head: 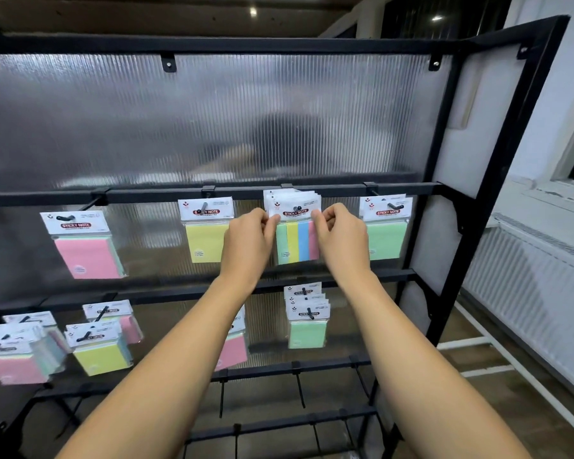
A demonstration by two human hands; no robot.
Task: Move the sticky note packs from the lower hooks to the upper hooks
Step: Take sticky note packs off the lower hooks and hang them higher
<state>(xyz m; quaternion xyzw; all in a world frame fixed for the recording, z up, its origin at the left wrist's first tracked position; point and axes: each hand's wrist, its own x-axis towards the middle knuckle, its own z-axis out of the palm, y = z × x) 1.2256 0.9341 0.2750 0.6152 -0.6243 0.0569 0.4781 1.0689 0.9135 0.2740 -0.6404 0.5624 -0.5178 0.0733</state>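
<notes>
The left hand (248, 240) and right hand (341, 236) are pinching opposite top corners of the striped sticky note pack (298, 241), equally near, while it is hanging upright between them on an upper hook (298, 208) seemingly poking through its header.

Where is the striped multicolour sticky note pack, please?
Head view, right of centre: the striped multicolour pack hangs on the upper black rail between the yellow pack and green pack.
</notes>
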